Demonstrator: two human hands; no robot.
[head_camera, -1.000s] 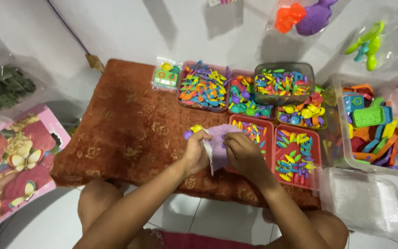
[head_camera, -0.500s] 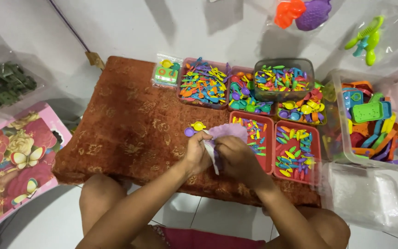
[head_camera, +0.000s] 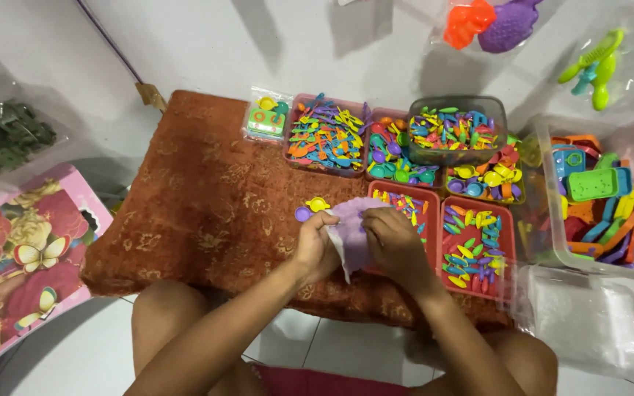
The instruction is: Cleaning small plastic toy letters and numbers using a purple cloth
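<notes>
Both hands meet near the middle of the rust-brown patterned cloth [head_camera: 207, 213] that covers the low table. The left hand [head_camera: 315, 253] and the right hand [head_camera: 392, 246] hold a small pale purple bag [head_camera: 350, 227] between them. The left hand's fingers are curled closed on the bag's left edge, and the right hand's fingers [head_camera: 373, 220] are pinched at its top, as if holding the mouth or putting something in; what is inside cannot be made out.

Just left of the bag, on the cloth, lie a small yellow toy pan [head_camera: 318, 204] and a small purple piece [head_camera: 302, 214], touching or nearly touching each other and still outside the bag. Judging by that, the filling of this bag looks under way rather than complete.

Beyond and to the right of the hands stand red trays [head_camera: 438, 220] full of small coloured plastic pieces, with more pink trays [head_camera: 326, 136] and a grey tub [head_camera: 456, 128] farther off, all still well stocked. A clear bin [head_camera: 552, 249] of bigger toy parts stands at the right, and a packed toy set [head_camera: 267, 121] lies at the far left of the row.
</notes>
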